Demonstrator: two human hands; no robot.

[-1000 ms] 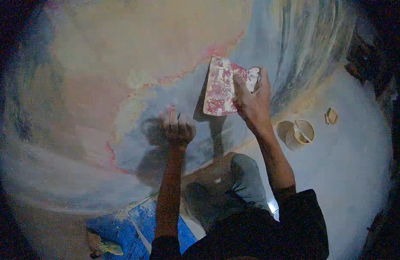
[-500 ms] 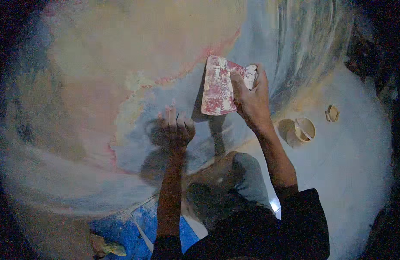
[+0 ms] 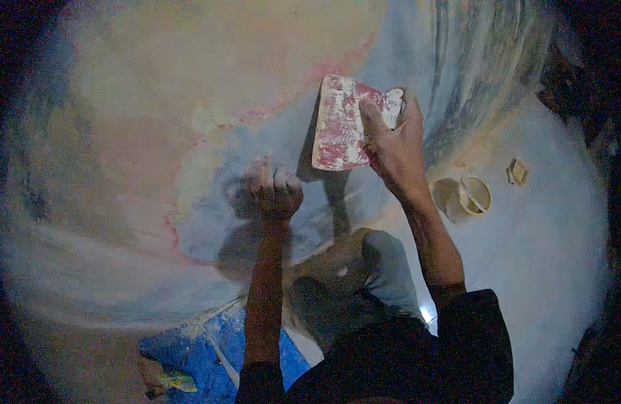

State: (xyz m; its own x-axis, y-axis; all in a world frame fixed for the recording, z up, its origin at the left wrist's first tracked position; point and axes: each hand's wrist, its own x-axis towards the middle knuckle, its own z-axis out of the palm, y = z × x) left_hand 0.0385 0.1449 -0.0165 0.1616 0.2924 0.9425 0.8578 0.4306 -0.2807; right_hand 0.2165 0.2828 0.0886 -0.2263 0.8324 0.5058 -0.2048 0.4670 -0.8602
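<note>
My right hand (image 3: 394, 148) grips a red and white mottled rectangular board (image 3: 337, 124) at upper centre, held over the painted surface (image 3: 142, 135), thumb across its face. Lower and left of it, my left hand (image 3: 275, 192) is at the surface with fingers apart and partly bent, pink showing on the tips; I make out nothing in it. The surface carries soft beige, pink and blue-grey patches.
A round cream container (image 3: 472, 205) with a pale stick across it sits right of my right forearm, a small tan piece (image 3: 515, 172) beyond it. Blue paint-spattered material (image 3: 196, 347) lies at lower left. My bent leg (image 3: 384, 269) shows below my hands.
The board and my right hand have moved slightly up and left. My left hand has shifted slightly up, its fingers still near the pink-edged blue-grey patch.
</note>
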